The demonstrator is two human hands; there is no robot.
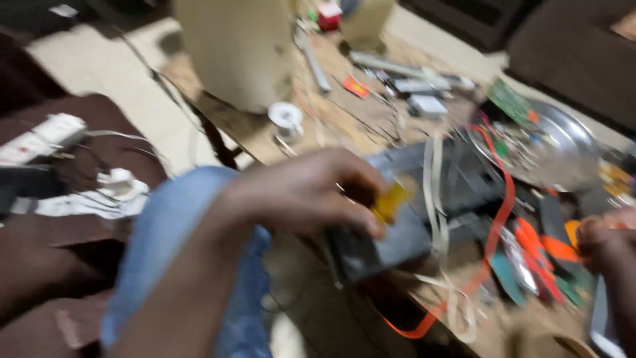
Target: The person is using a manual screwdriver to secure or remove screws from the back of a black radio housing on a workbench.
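**A:** Your left hand is curled shut around a small translucent yellow-amber piece, pinched between thumb and fingertips. It sits right over the dark grey flat metal chassis lying tilted at the edge of the worn wooden table.

**B:** And my right hand?

**A:** It shows only at the frame's right edge, blurred. Your fingers look bent near the orange-handled pliers, but I cannot tell whether you're gripping them or only resting there.

**B:** How will that yellow piece handle?

**A:** I'd judge it light, small and probably smooth plastic, so liable to slip or twist in your pinch. Keep it between thumb pad and forefinger, near its middle. Whether it's a tool handle or a loose part, the blur hides.

**B:** And the chassis?

**A:** Stiff, likely weighty for its size, with thin edges that could be sharp. Take it by its long sides, clear of the pale flat ribbon cables and the orange ribbon draped across it; those look soft and would tear or kink.

**B:** Anything close by?

**A:** A round shiny metal dish of small parts beyond it, and a white solder spool near the cream container.
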